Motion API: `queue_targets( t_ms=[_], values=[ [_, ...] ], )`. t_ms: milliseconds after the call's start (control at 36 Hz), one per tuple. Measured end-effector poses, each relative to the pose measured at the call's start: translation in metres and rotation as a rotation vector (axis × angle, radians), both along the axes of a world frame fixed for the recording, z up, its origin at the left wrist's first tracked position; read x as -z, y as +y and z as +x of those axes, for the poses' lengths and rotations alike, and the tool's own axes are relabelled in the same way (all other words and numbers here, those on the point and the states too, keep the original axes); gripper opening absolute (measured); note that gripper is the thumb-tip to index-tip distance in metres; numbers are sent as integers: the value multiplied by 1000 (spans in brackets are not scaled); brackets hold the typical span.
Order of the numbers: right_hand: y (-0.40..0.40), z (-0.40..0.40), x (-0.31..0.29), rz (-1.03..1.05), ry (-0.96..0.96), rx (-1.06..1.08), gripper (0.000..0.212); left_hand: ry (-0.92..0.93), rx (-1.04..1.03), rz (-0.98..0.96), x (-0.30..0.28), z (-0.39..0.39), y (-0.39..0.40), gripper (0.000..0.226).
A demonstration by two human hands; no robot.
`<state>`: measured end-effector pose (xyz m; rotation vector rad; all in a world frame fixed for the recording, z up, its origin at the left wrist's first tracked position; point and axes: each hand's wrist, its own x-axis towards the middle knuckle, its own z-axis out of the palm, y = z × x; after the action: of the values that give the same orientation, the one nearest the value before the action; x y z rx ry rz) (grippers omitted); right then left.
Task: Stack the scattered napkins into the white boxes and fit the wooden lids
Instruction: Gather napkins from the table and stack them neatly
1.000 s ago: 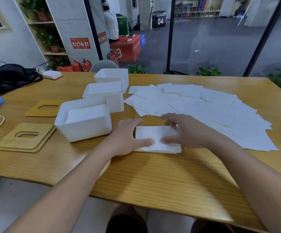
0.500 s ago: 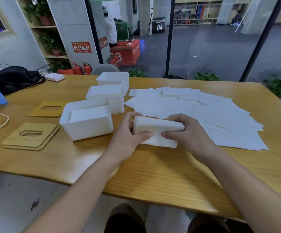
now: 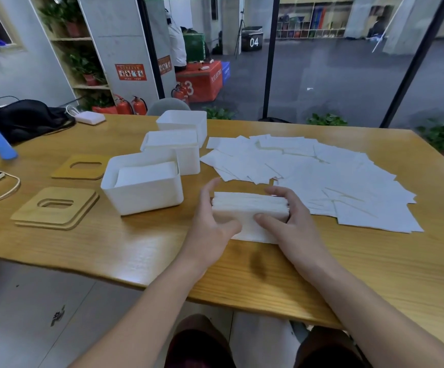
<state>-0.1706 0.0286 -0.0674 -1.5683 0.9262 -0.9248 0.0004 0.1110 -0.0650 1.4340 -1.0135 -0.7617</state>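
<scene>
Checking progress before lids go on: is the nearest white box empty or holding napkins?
Holding napkins: a white stack lies inside the nearest box, below its rim.

I hold a stack of napkins (image 3: 250,209) on edge between my left hand (image 3: 211,227) and my right hand (image 3: 288,221), thumbs across its near face and fingers curled round its ends, its lower edge on the wooden table (image 3: 162,251). To the left stands the nearest white box (image 3: 142,188) with napkins inside, two more white boxes (image 3: 174,144) behind it, and wooden lids (image 3: 56,207) lie further left. Scattered napkins (image 3: 321,171) are spread over the table beyond and to the right of my hands.
</scene>
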Motion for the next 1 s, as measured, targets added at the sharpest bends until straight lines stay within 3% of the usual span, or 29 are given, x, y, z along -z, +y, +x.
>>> queue_targets(
  t_ms=[111,222,389,528,722,861,1000],
  values=[
    [5,-1,1,-18,-94,3,53,11,-30,-33,6,-2,5,100],
    [9,-4,6,-10,-1,12,57,-22,-28,26,9,3,8,100],
    [12,2,3,-26,-77,24,65,-19,-71,-52,7,-4,6,95],
    [10,-6,10,3,-19,-22,68,-37,-39,4,15,8,7,98],
    [12,-4,6,2,-16,-30,59,-65,-7,-31,6,-5,9,89],
    [8,-9,8,6,-18,-41,61,33,-25,-22,10,0,7,95],
    [9,-7,5,12,18,-43,59,-27,28,-2,5,-3,8,97]
  ],
)
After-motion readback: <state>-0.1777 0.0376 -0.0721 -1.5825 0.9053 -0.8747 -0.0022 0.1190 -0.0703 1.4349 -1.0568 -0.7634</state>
